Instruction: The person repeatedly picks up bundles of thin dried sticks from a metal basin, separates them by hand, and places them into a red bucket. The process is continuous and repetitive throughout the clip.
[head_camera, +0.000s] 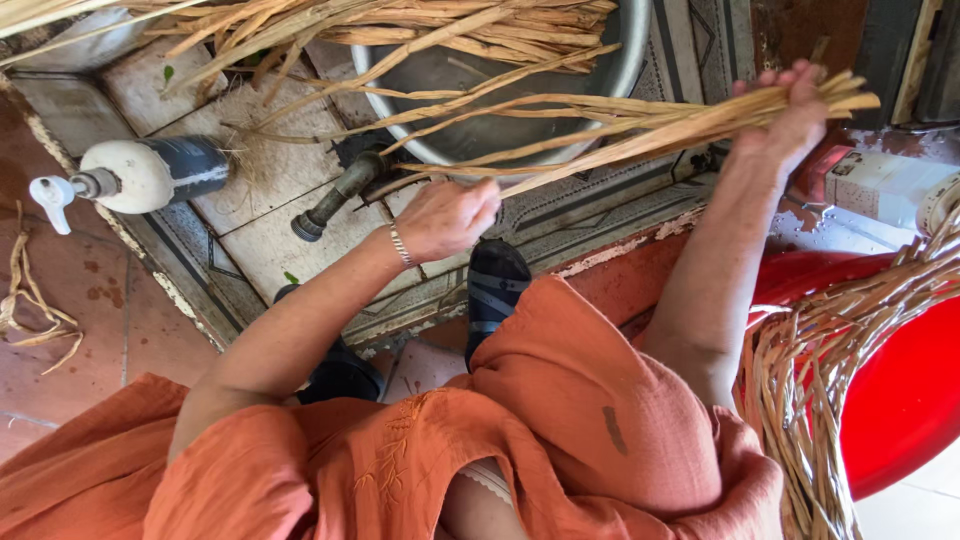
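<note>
Two hands stretch a bundle of dry straw (640, 125) over a metal basin (500, 110).

The right hand (790, 125) closes around the thick end of the straw, fingers wrapped over it and the stalk tips fanning out past the thumb side, so the bundle is anchored at one end. The left hand (447, 218) is curled into a loose fist at the thin end, pinching the strands; how tightly, I cannot tell. Held this way the straw runs taut and nearly level between the hands, above the basin and a dark tap (335, 195), likely to keep it off the floor. A spray bottle (140, 175) lies to the left; a woven basket (810, 390) rests against a red tub (900, 390) on the right.
</note>
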